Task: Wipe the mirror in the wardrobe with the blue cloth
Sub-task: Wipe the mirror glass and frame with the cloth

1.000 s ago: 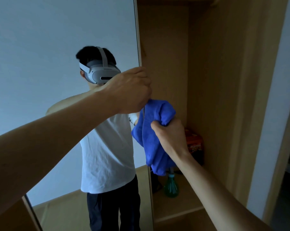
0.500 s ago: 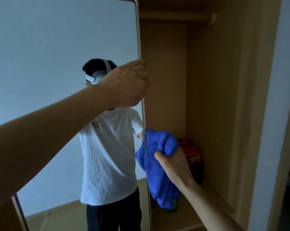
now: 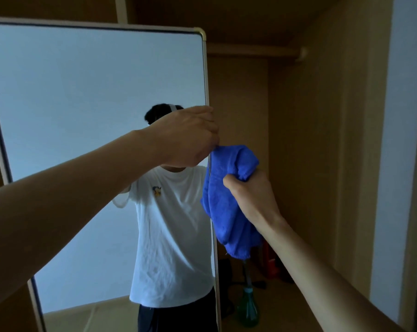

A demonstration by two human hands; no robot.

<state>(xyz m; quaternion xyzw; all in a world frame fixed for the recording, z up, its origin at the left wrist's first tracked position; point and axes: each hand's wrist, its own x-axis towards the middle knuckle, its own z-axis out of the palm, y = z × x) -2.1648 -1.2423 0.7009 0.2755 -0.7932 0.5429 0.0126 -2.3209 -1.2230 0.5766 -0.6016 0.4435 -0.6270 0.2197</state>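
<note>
We read the mirror (image 3: 83,104) glass as smooth, glossy | its frame (image 3: 204,68) pale with a satin sheen, metal by the look | blue cloth (image 3: 229,188) soft napped terry, matt | wardrobe panels (image 3: 310,140) smooth matt wood-look board | green bottle (image 3: 247,307) translucent, glossy

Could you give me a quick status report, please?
Left hand grips mirror edge. Right hand holds blue cloth, bunched beside that edge. Left arm crosses the glass.

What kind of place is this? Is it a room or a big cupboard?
Most likely the inside of a built-in wardrobe: wooden walls, a hanging rail up top, and a tall mirror whose edge the left hand grips while the right hand holds a blue cloth.
</note>
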